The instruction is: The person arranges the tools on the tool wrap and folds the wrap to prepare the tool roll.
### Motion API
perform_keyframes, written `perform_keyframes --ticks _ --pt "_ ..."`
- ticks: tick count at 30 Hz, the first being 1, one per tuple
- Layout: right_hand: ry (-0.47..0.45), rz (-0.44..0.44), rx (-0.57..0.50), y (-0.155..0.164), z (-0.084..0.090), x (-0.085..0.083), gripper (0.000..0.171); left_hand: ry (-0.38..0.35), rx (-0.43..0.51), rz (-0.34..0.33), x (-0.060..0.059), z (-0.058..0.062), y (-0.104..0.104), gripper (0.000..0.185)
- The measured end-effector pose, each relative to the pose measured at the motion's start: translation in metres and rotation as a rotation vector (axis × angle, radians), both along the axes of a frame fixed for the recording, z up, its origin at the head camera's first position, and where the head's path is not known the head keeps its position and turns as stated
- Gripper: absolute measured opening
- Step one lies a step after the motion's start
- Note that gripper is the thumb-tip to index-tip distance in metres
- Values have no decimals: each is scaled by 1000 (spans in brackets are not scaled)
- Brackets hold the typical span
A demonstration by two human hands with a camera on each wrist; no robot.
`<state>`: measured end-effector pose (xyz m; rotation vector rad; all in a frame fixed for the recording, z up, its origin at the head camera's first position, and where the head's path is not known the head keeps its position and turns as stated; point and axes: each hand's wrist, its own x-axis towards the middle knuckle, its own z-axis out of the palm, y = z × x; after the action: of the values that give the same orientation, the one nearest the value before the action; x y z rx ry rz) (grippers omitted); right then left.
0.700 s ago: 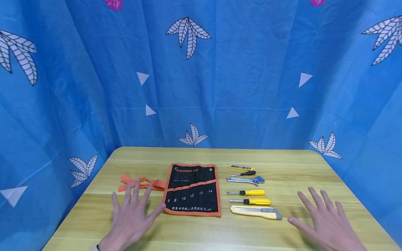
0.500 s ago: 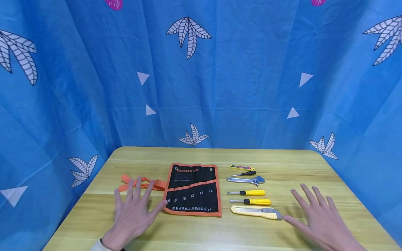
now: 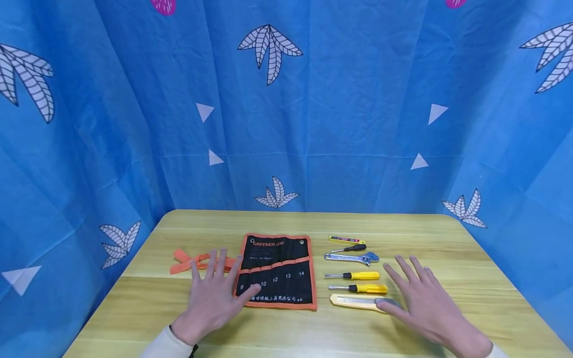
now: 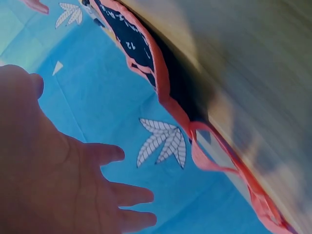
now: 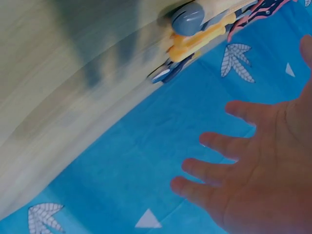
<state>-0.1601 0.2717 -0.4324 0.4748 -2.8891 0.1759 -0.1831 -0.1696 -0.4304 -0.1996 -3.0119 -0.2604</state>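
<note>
A black tool roll [image 3: 277, 271] with orange trim lies open on the wooden table [image 3: 447, 238], its orange straps [image 3: 188, 261] trailing left. My left hand [image 3: 219, 278] is spread flat over the roll's left edge, thumb over its lower corner. My right hand [image 3: 409, 283] is spread beside a yellow utility knife [image 3: 353, 301], thumb at the knife's grey end. Neither hand holds anything. In the left wrist view the palm [image 4: 73, 180] hovers off the roll [image 4: 131, 44]. The right wrist view shows spread fingers [image 5: 219, 144] apart from the knife's grey end [image 5: 187, 17].
Right of the roll lie two yellow screwdrivers [image 3: 358, 275] [image 3: 362, 288], an adjustable wrench [image 3: 351, 257], a small black screwdriver [image 3: 351, 247] and a slim yellow case [image 3: 344, 239]. A blue patterned cloth [image 3: 286, 124] closes in the table behind and on both sides.
Both hands have moved inward and away from me: the left from the bare table to the roll's edge, the right leftward up to the utility knife.
</note>
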Motion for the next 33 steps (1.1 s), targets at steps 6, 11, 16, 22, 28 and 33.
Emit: perform_keyframes --ticks 6,11,16,22,28,33 --pt "-58 47 -45 -19 0 -7 85 -46 12 -45 -5 -2 15 90" --pt "-97 127 -56 -40 -2 -14 82 -70 -2 -73 -8 -5 24 88" --pt "-147 188 -44 -64 -3 -20 80 -85 -7 -87 -8 -7 34 88" --pt "-134 245 -53 -88 -2 -29 75 -97 0 -104 -8 -9 41 87" --pt "-166 290 -37 -109 -6 -40 74 -107 14 -120 -9 -12 45 86" --pt "-184 296 -18 -124 -9 -49 74 -132 45 -122 -10 -12 47 84"
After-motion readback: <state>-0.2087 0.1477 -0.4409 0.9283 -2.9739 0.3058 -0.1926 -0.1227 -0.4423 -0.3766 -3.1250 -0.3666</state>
